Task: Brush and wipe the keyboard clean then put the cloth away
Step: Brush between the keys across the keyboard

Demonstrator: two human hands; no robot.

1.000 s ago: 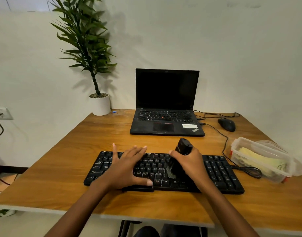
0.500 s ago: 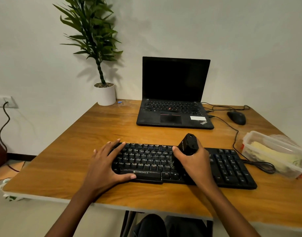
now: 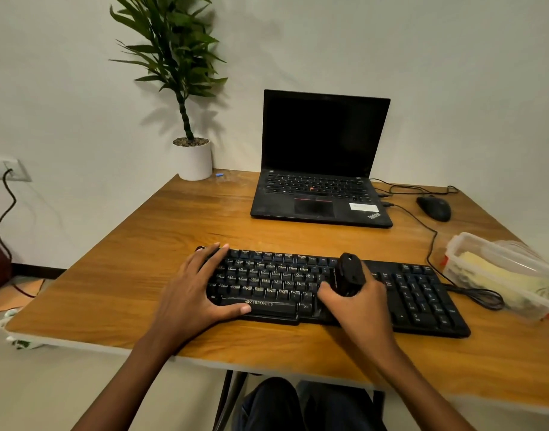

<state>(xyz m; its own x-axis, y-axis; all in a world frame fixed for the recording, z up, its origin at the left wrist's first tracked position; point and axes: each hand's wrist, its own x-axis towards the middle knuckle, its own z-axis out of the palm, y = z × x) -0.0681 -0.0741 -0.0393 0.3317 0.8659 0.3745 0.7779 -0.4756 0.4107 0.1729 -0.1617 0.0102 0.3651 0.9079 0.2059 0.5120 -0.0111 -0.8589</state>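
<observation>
- Keyboard (image 3: 267,281), black and wired, lies across the near part of the wooden surface (image 3: 142,275), with an open laptop (image 3: 322,157) well behind it.
- Left hand (image 3: 192,293) lies flat over the keyboard's left end, fingers straight and spread, thumb along the front edge. It holds nothing and appears to steady the board.
- Right hand (image 3: 360,306) is curled round a black brush (image 3: 349,273), handle end up, over the keys right of the main block. The bristles are hidden behind the hand.
- Step in hand, as judged: brushing, stage 1 of 3. Wiping and putting the cloth away are not yet done.
- Cloth (image 3: 497,275), judged to be the yellow material, sits inside a clear container (image 3: 472,237) at the right of the surface, near the keyboard's cable and apart from both hands.
- Next move calls for light strokes along the key rows, with the left hand holding the board firm so it does not slide.
- Legible writing: "ZEBRONICS" (image 3: 260,303) on the keyboard's front edge, and "ThinkPad" (image 3: 374,216) on the laptop's right palm rest. The white sticker beside it cannot be read.
</observation>
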